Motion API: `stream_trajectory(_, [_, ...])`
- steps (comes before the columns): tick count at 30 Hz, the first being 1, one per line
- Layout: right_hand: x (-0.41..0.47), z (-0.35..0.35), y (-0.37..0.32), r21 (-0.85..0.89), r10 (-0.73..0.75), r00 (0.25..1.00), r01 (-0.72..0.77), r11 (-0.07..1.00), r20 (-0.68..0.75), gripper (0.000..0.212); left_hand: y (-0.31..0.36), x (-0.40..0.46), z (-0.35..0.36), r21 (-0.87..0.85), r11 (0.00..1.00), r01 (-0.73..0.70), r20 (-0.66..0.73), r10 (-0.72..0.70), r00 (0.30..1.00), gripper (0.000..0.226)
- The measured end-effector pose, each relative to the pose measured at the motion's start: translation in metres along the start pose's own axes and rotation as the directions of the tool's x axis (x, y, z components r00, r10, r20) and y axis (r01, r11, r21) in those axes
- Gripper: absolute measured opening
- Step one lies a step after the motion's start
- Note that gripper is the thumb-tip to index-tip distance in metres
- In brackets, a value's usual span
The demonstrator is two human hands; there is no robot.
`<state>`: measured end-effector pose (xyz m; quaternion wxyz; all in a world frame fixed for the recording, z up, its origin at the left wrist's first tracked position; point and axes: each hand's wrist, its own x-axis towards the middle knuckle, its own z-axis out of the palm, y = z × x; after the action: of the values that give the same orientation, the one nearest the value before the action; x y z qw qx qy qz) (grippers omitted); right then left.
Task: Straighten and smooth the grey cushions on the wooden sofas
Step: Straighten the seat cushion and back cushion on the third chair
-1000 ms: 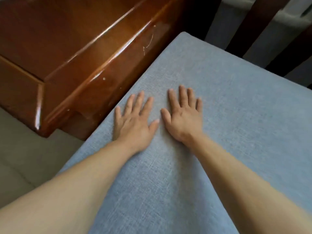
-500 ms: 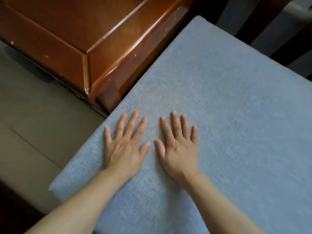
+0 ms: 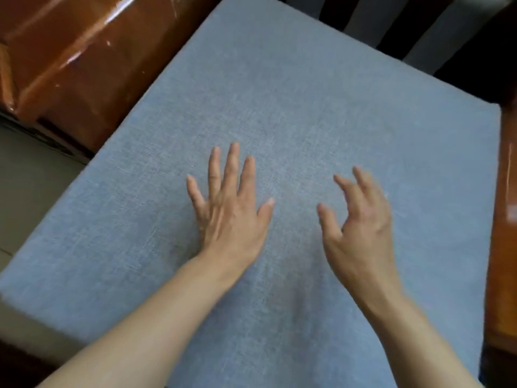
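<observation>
Cushion: the grey cushion (image 3: 307, 93) lies flat on the seat of the wooden sofa and fills most of the view, its weave smooth with no plain fold.
Cushion edges: the left edge runs on a slant from top centre down to the lower left corner; the far edge meets the dark back slats (image 3: 397, 23); the right edge lies against the wooden armrest (image 3: 503, 191).
Left hand: the left hand (image 3: 229, 211) lies palm down near the cushion's middle, its fingers (image 3: 233, 163) straight and spread wide, holding nothing.
Right hand: the right hand (image 3: 361, 228) is beside it, a clear gap apart, its fingers (image 3: 363, 180) loosely bent and spread, holding nothing; whether the tips touch the fabric cannot be told, as the hand is blurred.
Open room: bare fabric lies on all sides of both hands, more to the left and far side than toward the armrest.
Surroundings: a glossy brown wooden cabinet (image 3: 70, 65) stands just beside the cushion's left edge at top left; pale floor (image 3: 30, 177) shows below it.
Change: half a second ago the hands lay flat and nearly touching by the left front corner; now they are apart and nearer the middle, the right one lifted into a curl, and the armrest has come into view.
</observation>
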<state>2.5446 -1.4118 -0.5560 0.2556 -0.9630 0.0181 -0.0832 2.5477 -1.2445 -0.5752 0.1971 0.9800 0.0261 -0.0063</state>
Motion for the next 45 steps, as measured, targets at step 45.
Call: stream_trajectory(45, [-0.073,0.06,-0.161,0.195,-0.318,0.935,0.345,0.918,-0.157,0.052,-0.16,-0.098,-0.056,-0.22,0.879,0.423,-0.459,-0.475,0.751,0.061])
